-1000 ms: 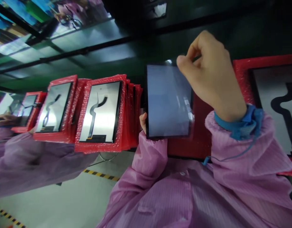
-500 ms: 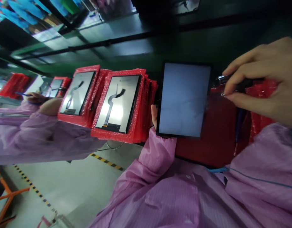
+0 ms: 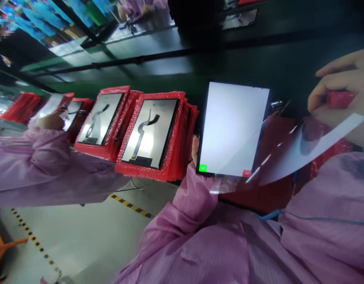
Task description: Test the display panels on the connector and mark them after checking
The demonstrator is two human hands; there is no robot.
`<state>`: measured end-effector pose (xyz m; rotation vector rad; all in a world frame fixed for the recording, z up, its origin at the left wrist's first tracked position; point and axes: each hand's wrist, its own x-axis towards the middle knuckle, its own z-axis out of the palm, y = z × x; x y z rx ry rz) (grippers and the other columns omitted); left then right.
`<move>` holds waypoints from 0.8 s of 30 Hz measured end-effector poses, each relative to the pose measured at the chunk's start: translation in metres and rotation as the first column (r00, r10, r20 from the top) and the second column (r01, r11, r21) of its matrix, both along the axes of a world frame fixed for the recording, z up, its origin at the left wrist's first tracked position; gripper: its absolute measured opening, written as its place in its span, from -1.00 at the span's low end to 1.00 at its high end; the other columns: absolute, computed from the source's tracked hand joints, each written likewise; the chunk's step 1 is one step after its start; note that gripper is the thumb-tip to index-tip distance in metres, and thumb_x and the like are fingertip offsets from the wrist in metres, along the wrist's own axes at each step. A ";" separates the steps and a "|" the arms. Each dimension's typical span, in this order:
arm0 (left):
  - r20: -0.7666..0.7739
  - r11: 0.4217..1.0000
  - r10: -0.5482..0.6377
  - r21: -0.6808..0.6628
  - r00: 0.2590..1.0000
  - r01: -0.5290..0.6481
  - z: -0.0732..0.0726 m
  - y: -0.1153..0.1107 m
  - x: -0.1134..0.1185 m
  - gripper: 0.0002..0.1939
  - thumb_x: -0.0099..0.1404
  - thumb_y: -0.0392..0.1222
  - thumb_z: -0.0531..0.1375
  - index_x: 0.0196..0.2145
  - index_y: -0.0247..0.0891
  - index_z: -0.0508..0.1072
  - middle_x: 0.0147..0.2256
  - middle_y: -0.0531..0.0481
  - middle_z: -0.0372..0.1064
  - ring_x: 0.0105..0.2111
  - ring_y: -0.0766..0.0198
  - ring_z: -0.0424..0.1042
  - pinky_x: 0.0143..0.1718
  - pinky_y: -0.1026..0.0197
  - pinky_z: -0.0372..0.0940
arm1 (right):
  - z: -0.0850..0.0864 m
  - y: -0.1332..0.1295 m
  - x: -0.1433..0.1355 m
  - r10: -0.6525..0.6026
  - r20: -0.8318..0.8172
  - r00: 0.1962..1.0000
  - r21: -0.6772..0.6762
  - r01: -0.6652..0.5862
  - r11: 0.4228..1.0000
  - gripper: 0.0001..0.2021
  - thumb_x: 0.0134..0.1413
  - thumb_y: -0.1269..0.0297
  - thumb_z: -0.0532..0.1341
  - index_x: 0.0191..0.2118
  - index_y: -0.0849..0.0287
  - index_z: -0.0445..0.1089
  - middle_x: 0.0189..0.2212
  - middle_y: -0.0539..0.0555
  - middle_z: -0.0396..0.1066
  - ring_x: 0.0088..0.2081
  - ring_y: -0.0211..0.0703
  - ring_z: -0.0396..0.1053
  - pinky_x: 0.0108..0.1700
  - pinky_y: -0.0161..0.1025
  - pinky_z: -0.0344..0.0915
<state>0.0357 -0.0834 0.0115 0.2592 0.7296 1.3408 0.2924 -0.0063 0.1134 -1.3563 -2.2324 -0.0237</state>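
My left hand [image 3: 195, 150] grips the left edge of a lit display panel [image 3: 232, 126], with most of its fingers hidden behind it. The panel's screen is white, with a green box at its lower left and a red one at its lower right. Off to the right, my right hand [image 3: 341, 92] is closed in a pinch on a clear protective film [image 3: 291, 159]. The film curls away from the panel's right side and still overlaps its lower right part. Its exact edge in the fingers is blurred.
Left of the panel stand stacks of red bubble-wrap sleeves [image 3: 182, 152] with display panels [image 3: 150, 134] on top. A red mat [image 3: 258, 193] lies beneath. A metal clip-like part [image 3: 277, 104] is near the panel's right edge. A co-worker's sleeve [image 3: 48, 144] is at far left.
My right hand has moved right, drawing the film off the panel's face. The screen has turned from dim grey-blue to bright white, with green and red boxes showing.
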 end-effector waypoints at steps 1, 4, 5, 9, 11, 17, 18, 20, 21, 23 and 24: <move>0.014 1.000 0.002 0.024 1.000 -0.002 0.001 -0.001 0.001 -0.21 0.36 0.40 -0.23 0.02 -0.16 0.56 -0.04 -0.12 0.58 0.03 -0.17 0.52 -0.02 -0.23 0.49 | 0.002 -0.002 -0.001 -0.001 0.009 1.000 0.021 0.001 1.000 -0.76 0.06 0.08 0.10 -0.52 0.04 0.32 -0.22 0.17 0.46 -0.07 0.14 0.40 0.13 0.20 0.17; -0.022 0.994 0.082 0.077 0.996 -0.080 0.002 -0.003 0.006 -0.30 0.40 0.35 -0.21 -0.10 -0.04 0.60 -0.02 -0.01 0.58 0.07 -0.07 0.51 0.04 -0.14 0.48 | 0.005 -0.007 -0.004 -0.060 0.007 0.998 0.024 0.060 0.998 -0.74 0.10 0.08 0.06 -0.51 0.05 0.32 -0.14 0.21 0.44 0.02 0.20 0.35 0.08 0.22 0.21; -0.054 0.990 0.118 0.086 0.992 -0.113 0.002 -0.004 0.007 -0.33 0.41 0.34 -0.19 -0.11 -0.01 0.60 0.00 0.03 0.57 0.10 -0.04 0.49 0.07 -0.10 0.46 | 0.006 -0.009 -0.004 -0.074 -0.004 0.997 0.015 0.074 0.997 -0.74 0.12 0.09 0.07 -0.50 0.04 0.33 -0.11 0.20 0.44 0.07 0.19 0.33 0.06 0.19 0.23; -0.123 0.978 0.207 0.067 0.971 -0.199 -0.009 -0.008 0.006 -0.41 0.40 0.27 -0.13 -0.11 0.00 0.61 0.06 0.08 0.53 0.20 -0.02 0.40 0.18 -0.07 0.39 | 0.011 -0.012 -0.004 -0.056 -0.028 0.998 0.044 0.057 0.997 -0.75 0.12 0.08 0.15 -0.51 0.04 0.37 -0.06 0.14 0.49 0.15 0.15 0.26 0.05 0.14 0.19; -0.126 0.973 0.231 0.048 0.965 -0.227 -0.019 -0.009 0.001 -0.44 0.39 0.23 -0.10 -0.08 -0.04 0.60 0.10 0.06 0.51 0.22 -0.04 0.37 0.18 -0.10 0.39 | 0.016 -0.017 -0.006 -0.049 -0.053 0.997 0.038 0.051 0.998 -0.75 0.13 0.11 0.13 -0.52 0.04 0.37 -0.04 0.13 0.50 0.14 0.12 0.27 0.07 0.14 0.18; -0.120 0.961 0.272 -0.020 0.955 -0.276 -0.044 -0.009 -0.011 -0.50 0.34 0.19 -0.02 -0.10 -0.06 0.60 0.18 0.06 0.43 0.21 -0.04 0.39 -0.03 -0.05 0.51 | 0.024 -0.029 -0.012 -0.038 -0.095 0.995 0.043 0.042 0.998 -0.84 0.10 0.21 0.14 -0.46 0.02 0.40 -0.04 0.08 0.51 0.10 0.06 0.32 0.05 0.10 0.23; -0.132 0.960 0.271 -0.041 0.953 -0.278 -0.045 -0.009 -0.013 -0.50 0.35 0.19 -0.03 -0.11 -0.07 0.61 0.17 0.04 0.44 0.20 -0.05 0.40 -0.06 -0.05 0.51 | 0.023 -0.028 -0.011 -0.036 -0.088 0.995 0.065 0.041 0.997 -0.86 0.09 0.21 0.16 -0.45 0.02 0.40 -0.06 0.07 0.52 0.08 0.05 0.34 0.03 0.10 0.24; -0.163 0.962 0.242 -0.090 0.956 -0.259 -0.044 -0.009 -0.015 -0.48 0.37 0.17 -0.06 -0.12 -0.08 0.61 0.13 -0.02 0.48 0.19 -0.08 0.41 -0.07 -0.08 0.51 | 0.021 -0.026 -0.009 -0.024 -0.077 0.997 0.085 0.030 0.996 -0.86 0.09 0.21 0.15 -0.45 0.02 0.39 -0.11 0.06 0.53 0.04 0.03 0.37 0.00 0.09 0.24; -0.177 0.964 0.222 -0.107 0.959 -0.243 -0.043 -0.010 -0.017 -0.47 0.38 0.17 -0.07 -0.10 -0.09 0.61 0.10 -0.04 0.51 0.20 -0.10 0.40 -0.06 -0.09 0.50 | 0.020 -0.025 -0.007 -0.013 -0.077 0.997 0.090 0.020 0.996 -0.86 0.09 0.22 0.15 -0.45 0.02 0.39 -0.13 0.06 0.53 0.03 0.03 0.38 -0.01 0.08 0.24; -0.201 0.971 0.179 -0.120 0.963 -0.206 -0.041 -0.011 -0.019 -0.46 0.38 0.19 -0.07 -0.06 -0.09 0.60 0.05 -0.07 0.54 0.21 -0.11 0.39 -0.07 -0.08 0.50 | 0.018 -0.023 -0.005 0.001 -0.080 0.997 0.093 0.006 0.996 -0.87 0.07 0.24 0.15 -0.46 0.02 0.39 -0.13 0.07 0.52 0.05 0.05 0.37 -0.02 0.08 0.25; -0.213 0.974 0.161 -0.120 0.964 -0.190 -0.041 -0.012 -0.020 -0.45 0.37 0.20 -0.07 -0.05 -0.09 0.60 0.03 -0.07 0.55 0.21 -0.11 0.39 -0.08 -0.07 0.50 | 0.018 -0.023 -0.005 -0.001 -0.080 0.997 0.092 0.009 0.996 -0.87 0.07 0.24 0.16 -0.46 0.02 0.40 -0.12 0.08 0.52 0.07 0.07 0.36 -0.02 0.08 0.25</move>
